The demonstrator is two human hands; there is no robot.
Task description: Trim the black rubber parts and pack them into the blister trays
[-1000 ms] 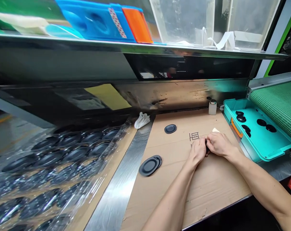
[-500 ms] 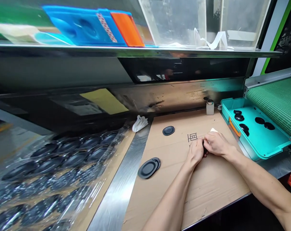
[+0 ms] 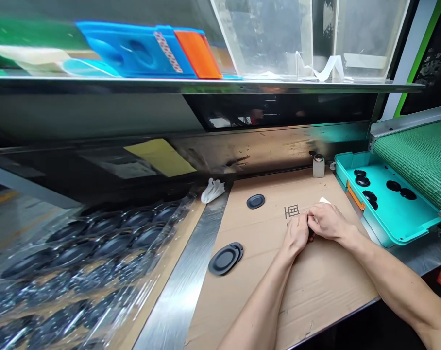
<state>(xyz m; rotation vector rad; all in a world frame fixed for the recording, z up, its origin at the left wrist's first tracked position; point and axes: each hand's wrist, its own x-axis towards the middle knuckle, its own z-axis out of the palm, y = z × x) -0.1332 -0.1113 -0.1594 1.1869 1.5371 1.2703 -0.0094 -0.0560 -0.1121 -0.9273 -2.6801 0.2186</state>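
My left hand [image 3: 296, 234] and my right hand [image 3: 326, 221] meet over the right part of a cardboard sheet [image 3: 249, 296]. Between them they grip a small black part [image 3: 310, 234], mostly hidden by the fingers. A white scrap [image 3: 324, 200] shows just behind my right hand. To the left on the cardboard lie a black oval part [image 3: 256, 201] and, nearer, a pair of overlapping black oval parts [image 3: 224, 259].
A turquoise tray [image 3: 391, 233] with several black parts stands at the right, beside a green conveyor belt [image 3: 420, 146]. A small bottle [image 3: 318, 166] stands at the back. Plastic-wrapped black parts [image 3: 75, 253] fill the left. A metal shelf [image 3: 206, 86] spans above.
The whole view has shifted slightly, with the scene sitting a little lower. Both hands stay together around the black part, their fingers slightly changed in pose.
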